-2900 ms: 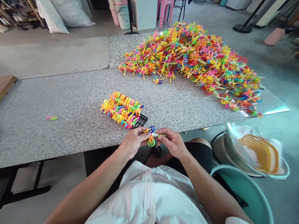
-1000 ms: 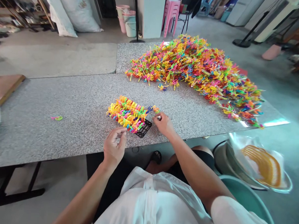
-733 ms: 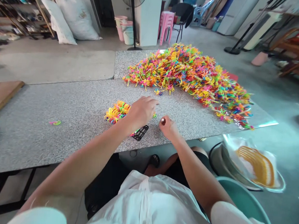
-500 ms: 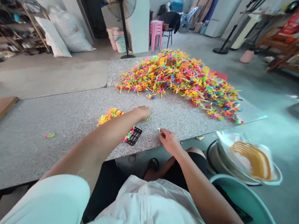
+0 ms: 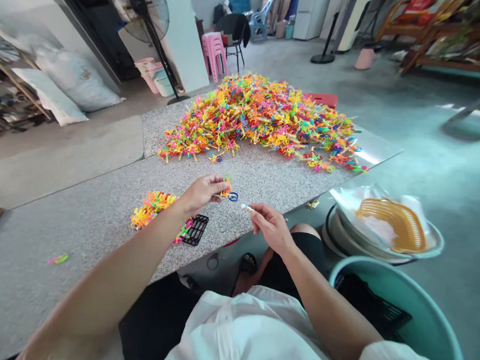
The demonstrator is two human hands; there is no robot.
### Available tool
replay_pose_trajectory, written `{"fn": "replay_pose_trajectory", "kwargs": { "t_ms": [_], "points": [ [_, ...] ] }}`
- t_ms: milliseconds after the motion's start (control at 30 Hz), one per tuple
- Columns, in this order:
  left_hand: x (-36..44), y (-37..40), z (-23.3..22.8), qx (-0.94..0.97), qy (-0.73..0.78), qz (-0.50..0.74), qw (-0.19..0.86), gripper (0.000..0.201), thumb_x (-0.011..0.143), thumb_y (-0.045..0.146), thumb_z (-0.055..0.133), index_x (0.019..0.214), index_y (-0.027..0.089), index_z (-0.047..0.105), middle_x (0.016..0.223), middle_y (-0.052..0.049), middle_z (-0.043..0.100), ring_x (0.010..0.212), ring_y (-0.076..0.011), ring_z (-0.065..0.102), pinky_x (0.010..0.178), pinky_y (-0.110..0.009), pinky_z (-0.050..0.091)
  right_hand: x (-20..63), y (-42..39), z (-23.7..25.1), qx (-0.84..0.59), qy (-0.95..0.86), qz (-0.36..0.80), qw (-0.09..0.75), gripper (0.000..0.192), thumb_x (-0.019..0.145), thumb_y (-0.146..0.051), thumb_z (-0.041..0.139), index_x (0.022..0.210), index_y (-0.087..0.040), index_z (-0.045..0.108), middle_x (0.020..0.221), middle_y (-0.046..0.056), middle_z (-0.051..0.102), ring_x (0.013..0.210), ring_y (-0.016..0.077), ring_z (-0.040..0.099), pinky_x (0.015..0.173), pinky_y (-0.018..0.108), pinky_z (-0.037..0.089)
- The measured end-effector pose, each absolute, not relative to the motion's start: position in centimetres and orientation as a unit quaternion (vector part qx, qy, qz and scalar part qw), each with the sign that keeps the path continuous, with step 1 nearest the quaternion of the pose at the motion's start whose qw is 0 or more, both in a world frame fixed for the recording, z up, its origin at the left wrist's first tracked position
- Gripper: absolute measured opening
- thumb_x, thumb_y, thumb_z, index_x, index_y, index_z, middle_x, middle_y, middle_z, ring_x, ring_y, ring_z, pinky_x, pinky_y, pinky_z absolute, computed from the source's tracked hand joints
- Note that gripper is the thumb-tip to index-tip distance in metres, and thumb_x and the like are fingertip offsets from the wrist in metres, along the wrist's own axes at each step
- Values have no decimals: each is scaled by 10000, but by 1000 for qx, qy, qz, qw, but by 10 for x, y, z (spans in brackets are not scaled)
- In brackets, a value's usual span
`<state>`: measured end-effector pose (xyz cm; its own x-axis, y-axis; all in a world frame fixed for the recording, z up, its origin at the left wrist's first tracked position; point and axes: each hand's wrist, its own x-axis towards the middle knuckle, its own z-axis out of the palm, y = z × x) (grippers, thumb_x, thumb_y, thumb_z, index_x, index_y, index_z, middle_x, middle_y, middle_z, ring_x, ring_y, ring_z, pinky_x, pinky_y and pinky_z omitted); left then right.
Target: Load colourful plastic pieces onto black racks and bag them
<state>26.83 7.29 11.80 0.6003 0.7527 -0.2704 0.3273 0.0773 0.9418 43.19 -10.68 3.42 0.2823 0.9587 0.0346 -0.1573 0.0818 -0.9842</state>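
Between the thumb and fingers of my left hand [image 5: 201, 192] is a small orange plastic piece [image 5: 226, 188], with a blue ring [image 5: 233, 196] showing just beside it. My right hand [image 5: 270, 224] pinches a small whitish stick-like piece [image 5: 247, 208], its tip pointing toward the left hand. Partly behind my left forearm, a small heap of colourful plastic pieces [image 5: 152, 207] lies on the speckled table [image 5: 110, 215]. Several of them rest at a black grid tray [image 5: 196, 230]. Farther back spreads a large pile of similar pieces [image 5: 261, 115].
At my right stand stacked basins with an orange basket [image 5: 393, 223] and a teal tub [image 5: 431, 319] holding black trays [image 5: 379, 307]. A pink-and-green piece [image 5: 58, 259] lies on the left. Beyond the table are a standing fan [image 5: 140, 8] and pink stools [image 5: 214, 52].
My left hand has come into clear view with the orange piece raised in its fingers. My right hand still holds the whitish piece. The whole view has turned rightward.
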Motion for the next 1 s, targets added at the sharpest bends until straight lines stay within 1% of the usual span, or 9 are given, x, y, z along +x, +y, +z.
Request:
{"fn": "replay_pose_trajectory", "kwargs": {
  "t_ms": [100,167,300,400,500,600,733,800,1000],
  "points": [
    [248,31,123,596,415,231,648,485,686,498,932,1012,191,748,972,-52,750,842,-164,687,694,-252,518,428,-105,53,-457,-391,474,643,409,945,-579,751,1113,-207,723,714,-49,610,536,104,547,520,253,458],
    [236,9,121,610,414,275,617,436,720,455,923,1046,202,781,983,-51,763,871,-178,697,730,-272,538,422,-106,61,-445,-401,484,638,381,946,-555,766,1104,-211,721,697,-54,600,534,104,542,515,250,457],
    [215,-16,110,715,389,412,409,164,826,372,859,930,248,833,1131,-66,758,1074,-219,696,919,-342,567,406,-109,67,-452,-431,473,622,335,961,-514,764,1115,-220,721,671,-57,569,529,104,514,496,242,428],
    [202,-28,104,762,355,446,306,91,918,336,797,957,279,856,971,-41,754,856,-164,678,788,-292,560,394,-110,69,-454,-446,457,622,314,970,-498,752,1125,-226,720,690,-46,577,536,105,507,497,245,418],
    [191,-36,98,780,322,422,331,155,980,332,744,1069,272,855,899,-37,784,732,-142,674,687,-264,547,384,-111,70,-455,-452,446,624,292,971,-486,751,1113,-232,721,703,-35,588,555,115,532,505,252,427],
    [182,-42,93,768,324,409,372,209,994,338,719,1138,255,845,1004,-65,818,822,-167,742,720,-271,600,378,-113,69,-458,-449,445,625,293,960,-488,765,1097,-232,726,715,-25,611,573,122,555,516,256,452],
    [178,-52,94,701,347,383,491,372,1020,445,628,1261,226,809,1171,-106,807,918,-221,771,674,-304,663,372,-114,65,-443,-419,470,638,343,918,-505,818,1102,-236,711,785,-6,701,577,120,586,549,272,519],
    [182,-58,98,652,381,389,527,406,995,508,648,1228,218,810,1208,-111,797,935,-237,770,665,-317,677,369,-114,62,-442,-404,473,646,361,910,-525,822,1094,-239,702,822,7,736,571,119,593,552,279,537],
    [199,-62,103,556,462,406,559,433,797,532,868,1050,208,735,1028,-67,785,802,-180,729,625,-280,655,359,-116,56,-469,-389,448,655,354,931,-536,791,1107,-242,701,869,25,763,595,131,621,570,294,562]
  ]
}}
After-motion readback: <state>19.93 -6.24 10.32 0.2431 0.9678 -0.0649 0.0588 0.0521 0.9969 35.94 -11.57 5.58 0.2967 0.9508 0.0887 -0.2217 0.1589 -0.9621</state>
